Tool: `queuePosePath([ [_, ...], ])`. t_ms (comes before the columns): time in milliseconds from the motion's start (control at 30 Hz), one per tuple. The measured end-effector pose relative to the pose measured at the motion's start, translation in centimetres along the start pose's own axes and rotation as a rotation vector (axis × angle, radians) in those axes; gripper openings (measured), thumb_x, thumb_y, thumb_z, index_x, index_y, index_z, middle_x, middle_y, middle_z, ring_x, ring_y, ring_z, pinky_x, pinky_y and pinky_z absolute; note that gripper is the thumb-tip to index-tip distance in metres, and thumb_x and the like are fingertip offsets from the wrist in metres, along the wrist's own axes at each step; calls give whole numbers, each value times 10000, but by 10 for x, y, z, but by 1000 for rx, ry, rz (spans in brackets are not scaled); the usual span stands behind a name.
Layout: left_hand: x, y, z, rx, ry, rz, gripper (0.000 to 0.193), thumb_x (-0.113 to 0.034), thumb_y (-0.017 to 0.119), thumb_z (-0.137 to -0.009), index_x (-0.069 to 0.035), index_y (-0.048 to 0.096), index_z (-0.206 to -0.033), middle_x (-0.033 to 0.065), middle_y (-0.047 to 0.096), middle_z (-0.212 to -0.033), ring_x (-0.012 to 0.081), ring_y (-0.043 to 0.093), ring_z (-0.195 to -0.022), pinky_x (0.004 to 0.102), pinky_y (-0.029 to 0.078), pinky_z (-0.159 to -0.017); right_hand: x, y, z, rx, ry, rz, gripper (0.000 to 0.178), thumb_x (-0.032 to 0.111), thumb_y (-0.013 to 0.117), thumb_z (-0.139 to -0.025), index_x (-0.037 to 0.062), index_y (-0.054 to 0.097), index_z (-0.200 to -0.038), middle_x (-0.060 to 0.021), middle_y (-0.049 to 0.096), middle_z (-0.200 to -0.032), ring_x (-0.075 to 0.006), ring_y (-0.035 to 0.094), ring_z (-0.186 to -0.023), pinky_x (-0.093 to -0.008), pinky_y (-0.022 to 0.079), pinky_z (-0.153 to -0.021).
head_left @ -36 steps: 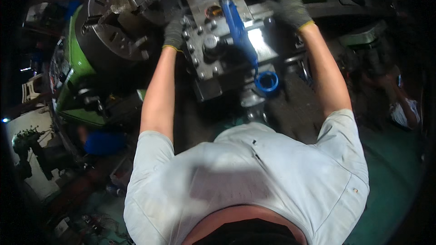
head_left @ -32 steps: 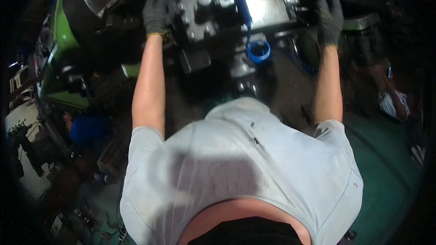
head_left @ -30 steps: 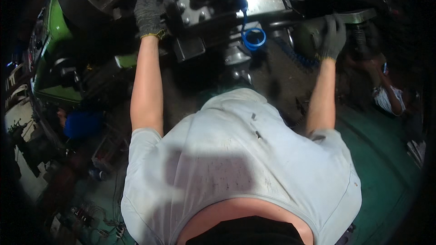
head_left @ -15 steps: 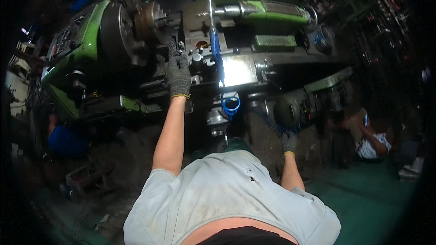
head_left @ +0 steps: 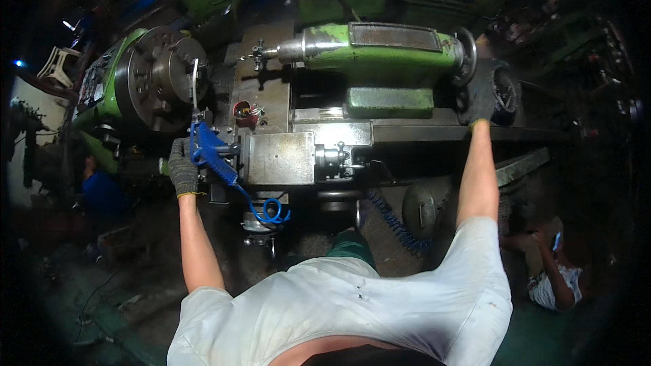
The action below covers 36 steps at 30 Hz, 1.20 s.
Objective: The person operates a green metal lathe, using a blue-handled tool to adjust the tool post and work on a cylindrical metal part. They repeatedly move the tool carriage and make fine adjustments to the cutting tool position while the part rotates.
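Note:
My left hand (head_left: 182, 168), in a dark knit glove, is curled beside a blue air blow gun (head_left: 211, 152). The gun partly overlaps the glove. What the fingers close on is hidden. The gun's thin nozzle points toward the lathe chuck (head_left: 166, 78), and its blue hose (head_left: 271, 211) loops below. My right hand (head_left: 480, 98), also gloved, reaches to the end of the green tailstock (head_left: 393, 51), below its handwheel (head_left: 466, 57) and beside a dark round container (head_left: 505, 91). Its fingers blend into the shadow there. A drill bit (head_left: 244, 59) projects from the tailstock toward the chuck.
A red can (head_left: 245, 114) holding small items stands on the carriage, behind the flat metal slide (head_left: 279, 157). Crank handles (head_left: 261, 227) stick out in front. A coiled blue hose (head_left: 397, 220) hangs to the right. Another person (head_left: 555, 278) is at the lower right.
My right hand has risen from beside the coiled hose to the tailstock end. My left hand has left the area by the chuck and curled near the blow gun. The view has shifted rightward.

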<state>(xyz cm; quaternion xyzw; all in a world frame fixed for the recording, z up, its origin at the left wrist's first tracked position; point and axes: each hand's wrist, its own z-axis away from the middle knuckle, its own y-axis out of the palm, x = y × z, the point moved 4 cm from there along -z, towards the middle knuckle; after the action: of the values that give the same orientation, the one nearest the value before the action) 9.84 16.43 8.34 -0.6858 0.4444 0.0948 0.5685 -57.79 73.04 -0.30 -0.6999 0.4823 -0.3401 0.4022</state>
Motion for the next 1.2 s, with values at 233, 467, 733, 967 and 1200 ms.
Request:
queuePosePath([
  [233, 7, -14, 4, -22, 255, -122, 188, -230, 642, -924, -65, 672, -1011, 195, 664, -947, 398, 596, -919, 469, 453, -829, 29, 53, -93, 265, -118, -466, 391, 240, 572, -993, 22, 638, -1311, -121, 672, -1268, -239, 616, -1160, -395, 492, -1010],
  [467, 20, -12, 18, 26, -100, 104, 243, -211, 658, -959, -41, 676, -1131, 145, 699, -1077, 301, 650, -1051, 396, 475, -1012, -41, 30, -102, 735, 144, -1561, 395, 307, 591, -1000, 48, 660, -1291, -81, 696, -1213, -172, 627, -1099, -405, 516, -955],
  [733, 79, 1, 3, 134, -158, 99, 435, -137, 696, -950, 2, 606, -1352, 114, 665, -1331, 226, 629, -1223, 354, 455, -1115, 26, 108, -145, 376, -208, -1151, 537, 410, 479, -1010, -5, 592, -1331, -133, 613, -1166, -237, 537, -1043, -388, 440, -897],
  [967, 92, 14, 23, 30, -324, 311, 202, -197, 679, -973, -46, 682, -1106, 74, 712, -1059, 206, 648, -1004, 359, 505, -941, -121, -163, 7, 546, -108, -2225, 925, 759, 300, -996, -87, 620, -1190, -197, 585, -702, -261, 470, -541, -390, 380, -480],
  [1200, 72, 15, 11, 15, -432, 537, 187, -225, 661, -989, -57, 697, -1062, 70, 713, -990, 160, 634, -932, 333, 511, -881, -173, -93, 114, 102, 62, -787, 273, 292, 569, -1030, 37, 666, -1051, -67, 607, -979, -171, 549, -927, -320, 441, -826],
])
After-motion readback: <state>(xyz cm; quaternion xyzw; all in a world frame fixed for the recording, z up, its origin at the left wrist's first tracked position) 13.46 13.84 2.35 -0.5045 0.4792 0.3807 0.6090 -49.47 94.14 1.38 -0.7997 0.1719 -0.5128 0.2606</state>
